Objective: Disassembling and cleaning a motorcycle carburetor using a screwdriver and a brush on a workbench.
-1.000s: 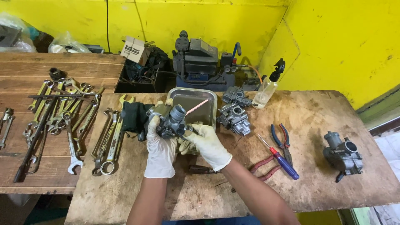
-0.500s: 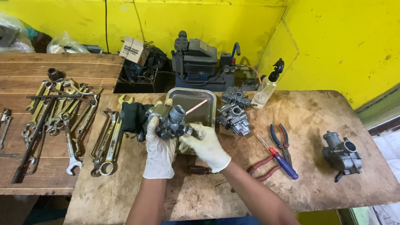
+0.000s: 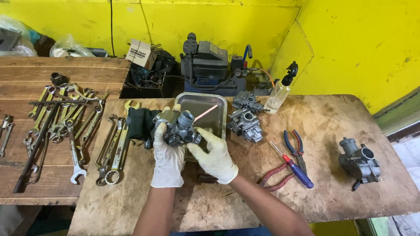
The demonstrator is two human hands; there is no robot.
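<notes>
Above the steel tray (image 3: pixel 221 101), the left hand (image 3: pixel 168 159) grips the carburetor (image 3: pixel 178 127). The right hand (image 3: pixel 215 154) touches its 4 o'clock side, fingers apparently pinching a fitting. Disassembly looks incomplete; the screwdriver (image 3: pixel 294 168) lies unused.

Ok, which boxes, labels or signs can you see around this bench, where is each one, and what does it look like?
Cardboard box: back, against the yellow wall above the wrenches; small, squarish, tilted, white top with dark print, brown sides.
Spray bottle: back of the bench, right of the metal tray; clear, black trigger head, no label visible.
No signs or screens.

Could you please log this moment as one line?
left hand: holds carburetor | right hand: touching carburetor | below: metal tray | surface: wooden bench
</notes>
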